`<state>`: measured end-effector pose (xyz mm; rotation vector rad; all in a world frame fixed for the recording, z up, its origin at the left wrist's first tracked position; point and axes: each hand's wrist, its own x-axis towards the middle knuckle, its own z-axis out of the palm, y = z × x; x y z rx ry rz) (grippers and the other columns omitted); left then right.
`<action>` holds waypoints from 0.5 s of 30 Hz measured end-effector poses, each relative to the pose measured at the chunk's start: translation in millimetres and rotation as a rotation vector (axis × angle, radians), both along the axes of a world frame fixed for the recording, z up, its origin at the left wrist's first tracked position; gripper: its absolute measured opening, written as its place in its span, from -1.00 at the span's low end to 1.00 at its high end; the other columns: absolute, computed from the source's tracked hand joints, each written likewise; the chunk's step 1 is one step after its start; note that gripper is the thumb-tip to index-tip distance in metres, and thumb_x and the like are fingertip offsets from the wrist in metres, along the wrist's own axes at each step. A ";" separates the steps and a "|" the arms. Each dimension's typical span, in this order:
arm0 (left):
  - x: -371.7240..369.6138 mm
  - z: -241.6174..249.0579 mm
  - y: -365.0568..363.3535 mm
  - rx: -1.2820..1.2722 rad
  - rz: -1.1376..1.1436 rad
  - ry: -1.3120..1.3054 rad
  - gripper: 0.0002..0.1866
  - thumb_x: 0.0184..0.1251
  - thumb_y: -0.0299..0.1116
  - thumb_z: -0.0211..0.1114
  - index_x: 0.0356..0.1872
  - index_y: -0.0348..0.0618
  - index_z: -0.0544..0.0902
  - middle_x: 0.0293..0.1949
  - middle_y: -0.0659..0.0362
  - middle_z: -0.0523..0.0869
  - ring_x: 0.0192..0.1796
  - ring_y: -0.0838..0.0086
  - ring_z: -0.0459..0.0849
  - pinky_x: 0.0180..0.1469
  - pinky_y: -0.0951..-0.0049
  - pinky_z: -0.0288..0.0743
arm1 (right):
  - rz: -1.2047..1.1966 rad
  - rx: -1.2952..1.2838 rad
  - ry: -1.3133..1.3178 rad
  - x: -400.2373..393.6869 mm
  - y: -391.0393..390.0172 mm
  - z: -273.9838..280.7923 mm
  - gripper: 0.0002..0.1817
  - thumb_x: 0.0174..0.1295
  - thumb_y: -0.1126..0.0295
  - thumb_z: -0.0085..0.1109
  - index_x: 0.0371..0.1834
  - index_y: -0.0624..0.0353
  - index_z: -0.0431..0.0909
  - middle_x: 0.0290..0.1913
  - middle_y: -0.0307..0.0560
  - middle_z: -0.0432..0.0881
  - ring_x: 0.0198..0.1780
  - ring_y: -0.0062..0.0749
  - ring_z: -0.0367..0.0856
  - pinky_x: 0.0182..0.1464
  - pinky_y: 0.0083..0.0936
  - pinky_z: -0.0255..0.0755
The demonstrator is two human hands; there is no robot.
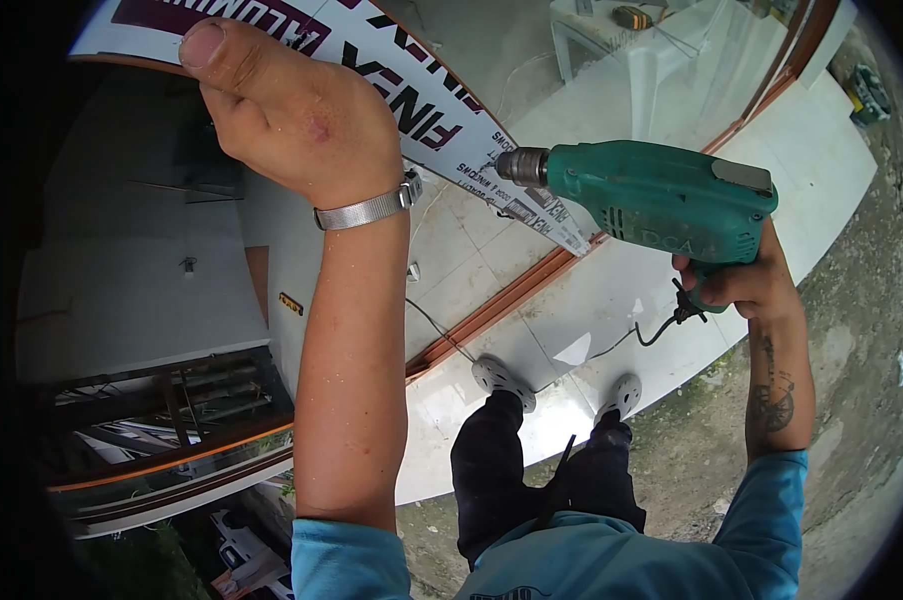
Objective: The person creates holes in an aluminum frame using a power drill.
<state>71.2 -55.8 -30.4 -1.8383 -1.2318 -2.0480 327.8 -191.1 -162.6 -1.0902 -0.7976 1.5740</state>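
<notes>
My right hand is wrapped round the handle of a green corded power drill. The drill's chuck points left, its tip against or very close to the printed face of a long aluminium profile. White protective film with dark lettering covers the profile, which slants across the top of the view. At its upper left part, my left hand is closed on the profile's edge, thumb along the near side; most of its fingers are hidden. A metal watch band circles my left wrist.
The drill's cord hangs and trails over the tiled floor past my feet. A brown door track crosses the tiles. A white plastic stool bearing tools stands behind glass. Rough concrete lies to the right of the tiled step.
</notes>
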 end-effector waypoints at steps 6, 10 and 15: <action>-11.8 -1.7 3.4 -0.031 0.071 0.040 -0.15 0.44 0.46 -0.32 -0.18 -0.32 0.46 -0.34 0.18 0.52 -0.32 0.57 0.44 -0.15 0.58 0.43 | 0.201 0.100 0.115 27.3 37.3 -12.3 0.04 -0.62 0.59 0.18 0.30 0.32 0.34 -0.25 0.22 0.69 -0.44 -0.21 0.63 -0.36 -0.31 0.55; -1.5 -1.0 1.7 -0.005 0.069 0.039 -0.12 0.42 0.47 -0.34 -0.14 -0.33 0.45 -0.32 0.16 0.53 -0.31 0.53 0.45 -0.11 0.54 0.45 | 0.208 0.123 0.166 28.7 41.0 -12.0 0.08 -0.63 0.61 0.17 0.33 0.32 0.32 -0.21 0.23 0.68 -0.40 -0.20 0.64 -0.36 -0.32 0.54; 6.7 0.2 2.7 0.032 0.057 0.021 -0.10 0.42 0.48 -0.36 -0.14 -0.35 0.46 -0.31 0.13 0.54 -0.28 0.48 0.47 -0.07 0.49 0.46 | 0.131 0.132 0.013 7.8 -1.8 -8.3 0.04 -0.56 0.68 0.21 0.34 0.30 0.37 -0.04 0.17 0.68 -0.26 -0.21 0.69 -0.21 -0.28 0.59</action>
